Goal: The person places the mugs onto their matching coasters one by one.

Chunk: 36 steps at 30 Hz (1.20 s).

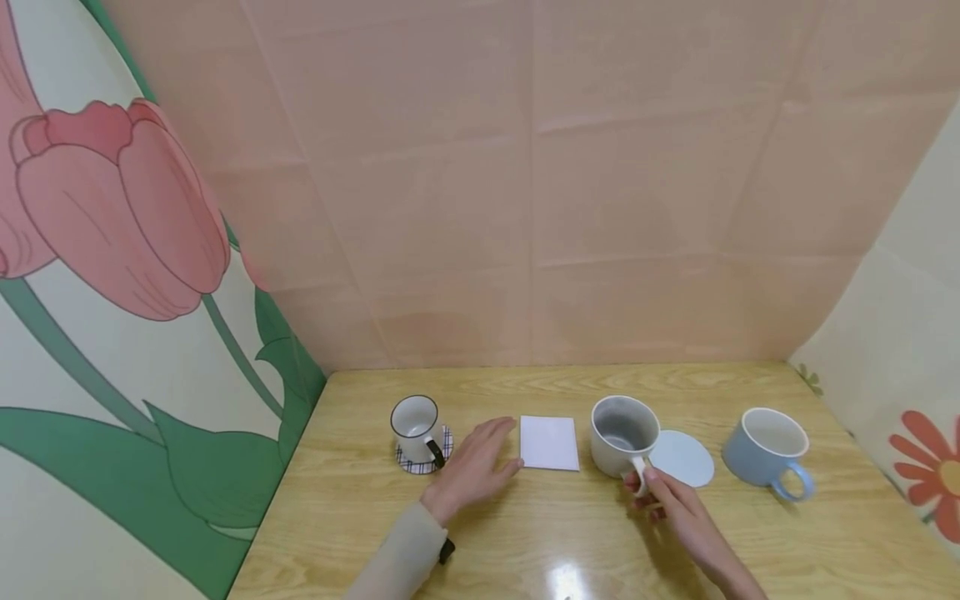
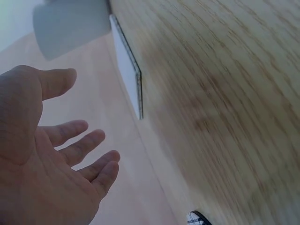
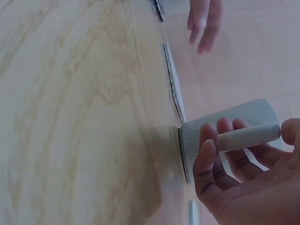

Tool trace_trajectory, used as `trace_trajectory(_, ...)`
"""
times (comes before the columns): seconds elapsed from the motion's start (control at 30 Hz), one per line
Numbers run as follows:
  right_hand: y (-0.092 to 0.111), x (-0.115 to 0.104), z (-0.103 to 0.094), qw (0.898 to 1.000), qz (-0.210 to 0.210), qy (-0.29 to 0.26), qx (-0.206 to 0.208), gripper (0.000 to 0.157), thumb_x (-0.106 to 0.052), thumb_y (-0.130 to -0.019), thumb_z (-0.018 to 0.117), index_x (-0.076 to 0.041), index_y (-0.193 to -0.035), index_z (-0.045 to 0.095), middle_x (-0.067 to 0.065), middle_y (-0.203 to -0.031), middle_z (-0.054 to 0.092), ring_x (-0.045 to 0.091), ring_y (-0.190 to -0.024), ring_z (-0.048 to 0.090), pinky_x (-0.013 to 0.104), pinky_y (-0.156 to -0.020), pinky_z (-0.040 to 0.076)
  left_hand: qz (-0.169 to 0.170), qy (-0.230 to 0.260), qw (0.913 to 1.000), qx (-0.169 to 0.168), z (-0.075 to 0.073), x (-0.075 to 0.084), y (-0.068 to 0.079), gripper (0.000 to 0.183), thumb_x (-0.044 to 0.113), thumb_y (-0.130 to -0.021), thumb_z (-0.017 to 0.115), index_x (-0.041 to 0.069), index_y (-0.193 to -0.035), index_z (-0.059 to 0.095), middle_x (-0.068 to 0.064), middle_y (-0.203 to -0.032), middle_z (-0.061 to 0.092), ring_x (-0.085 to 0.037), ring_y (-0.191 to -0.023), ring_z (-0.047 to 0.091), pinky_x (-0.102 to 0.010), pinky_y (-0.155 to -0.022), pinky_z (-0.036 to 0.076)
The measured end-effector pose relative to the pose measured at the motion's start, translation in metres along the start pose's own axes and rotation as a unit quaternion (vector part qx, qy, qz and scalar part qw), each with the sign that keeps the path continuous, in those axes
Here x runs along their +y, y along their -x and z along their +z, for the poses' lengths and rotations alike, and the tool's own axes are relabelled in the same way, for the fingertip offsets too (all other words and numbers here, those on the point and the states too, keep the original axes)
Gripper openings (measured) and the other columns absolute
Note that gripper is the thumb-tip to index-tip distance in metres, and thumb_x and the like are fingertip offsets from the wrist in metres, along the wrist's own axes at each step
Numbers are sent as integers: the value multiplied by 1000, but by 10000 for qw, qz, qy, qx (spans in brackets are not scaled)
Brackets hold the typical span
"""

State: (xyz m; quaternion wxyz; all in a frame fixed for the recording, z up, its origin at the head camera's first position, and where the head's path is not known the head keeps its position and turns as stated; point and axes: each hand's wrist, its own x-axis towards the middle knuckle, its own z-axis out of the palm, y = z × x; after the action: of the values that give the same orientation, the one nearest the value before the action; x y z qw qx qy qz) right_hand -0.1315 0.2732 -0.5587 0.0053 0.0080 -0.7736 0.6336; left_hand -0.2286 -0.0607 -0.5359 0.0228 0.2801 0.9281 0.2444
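Observation:
A white mug (image 1: 621,442) with a grey inside stands upright between a square white coaster (image 1: 550,443) and a round pale-blue coaster (image 1: 684,459). My right hand (image 1: 675,510) holds this mug by its handle (image 3: 248,138), fingers curled around it. In the right wrist view the mug's base is at the tabletop; whether it touches is hard to tell. Just left of the square coaster hovers my left hand (image 1: 477,467), its fingers spread loosely and its palm holding nothing. The left wrist view shows the coaster's thick edge beyond the thumb.
On the left, a white mug with a black rim (image 1: 414,421) sits on a round checkered coaster (image 1: 406,467). A blue mug (image 1: 757,454) stands at the right on the wooden table (image 1: 525,533). Pink sheeting (image 1: 450,208) backs the table.

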Motion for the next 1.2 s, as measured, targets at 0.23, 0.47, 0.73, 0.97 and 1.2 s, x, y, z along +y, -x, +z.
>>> trace_trajectory(0.23, -1, 3, 3, 9999, -110, -30, 65, 50, -23, -119, 35, 16, -123, 66, 0, -101, 79, 18, -84, 73, 28, -69, 58, 21, -85, 9998, -152, 5, -1, -8, 70, 40, -108, 63, 11, -166, 37, -8, -172, 39, -26, -158, 38, -49, -131, 34)
trace_trajectory(0.47, -1, 2, 5, 9991, -223, 110, 338, 47, -21, -118, 38, 14, -114, 69, 3, -93, 77, 10, -86, 71, 26, -70, 56, -44, -199, 9990, -394, 10, -5, -17, 70, 41, -109, 61, 11, -167, 36, -7, -173, 37, -26, -159, 37, -48, -132, 32)
trace_trajectory(0.73, 0, -1, 9, 9982, -236, -105, 537, 44, -18, -117, 42, 15, -105, 67, 2, -90, 74, 10, -84, 70, 26, -72, 58, 39, -474, 9965, -693, 15, -9, -27, 68, 39, -109, 60, 11, -166, 37, -10, -174, 34, -29, -161, 33, -48, -133, 29)
trace_trajectory(0.97, 1, 0, 14, 9929, -370, -991, 544, 42, -14, -116, 44, 19, -99, 63, 1, -90, 70, 9, -83, 69, 24, -75, 62, 35, -671, 9926, -1014, 18, -11, -35, 67, 39, -110, 56, 10, -167, 35, -8, -177, 27, -32, -164, 26, -49, -135, 25)
trace_trajectory(1.2, 2, -2, 16, 9916, -314, -1135, 534, 45, -16, -117, 43, 22, -98, 59, 3, -89, 67, 10, -82, 67, 24, -75, 61, -83, -611, 9917, -1129, 22, -11, -42, 65, 37, -111, 55, 11, -167, 35, -5, -178, 26, -29, -165, 24, -48, -135, 24)
